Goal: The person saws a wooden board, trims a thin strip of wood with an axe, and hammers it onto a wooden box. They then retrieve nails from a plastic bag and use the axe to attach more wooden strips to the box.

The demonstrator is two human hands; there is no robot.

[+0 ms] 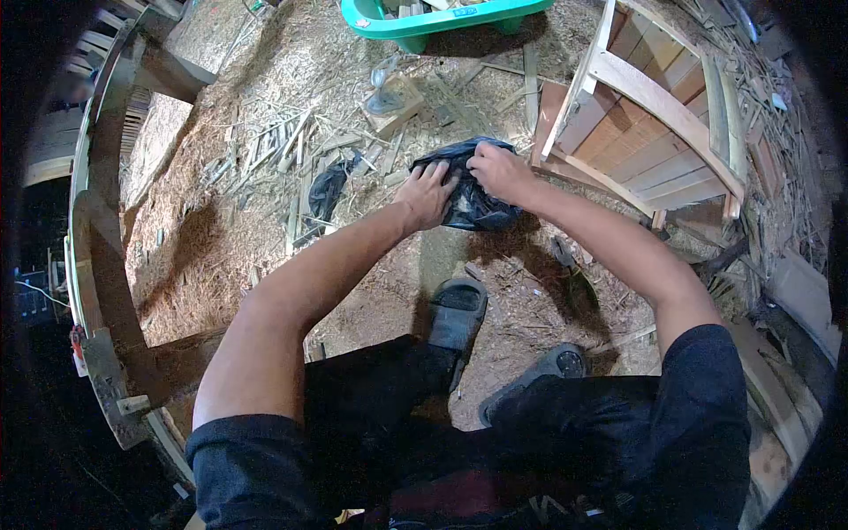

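A black plastic bag [481, 210] is held out in front of me, its mouth turned up and partly open. My left hand [427, 194] grips its left side, fingers lying over the rim. On the opposite side, my right hand [502, 171] is closed on the upper right rim with bent fingers. Something pale shows inside the bag, too small to name. Another crumpled black plastic bag [330, 187] lies on the ground to the left. Beyond my hands, a clear plastic bag [382, 88] rests on a wooden block [399, 108].
A green plastic tub [424, 25] with wood pieces inside stands at the far side. To the right is a slatted wooden frame [658, 119]. A curved wooden structure [99, 221] runs along the left. Wood scraps and shavings litter the ground [238, 190].
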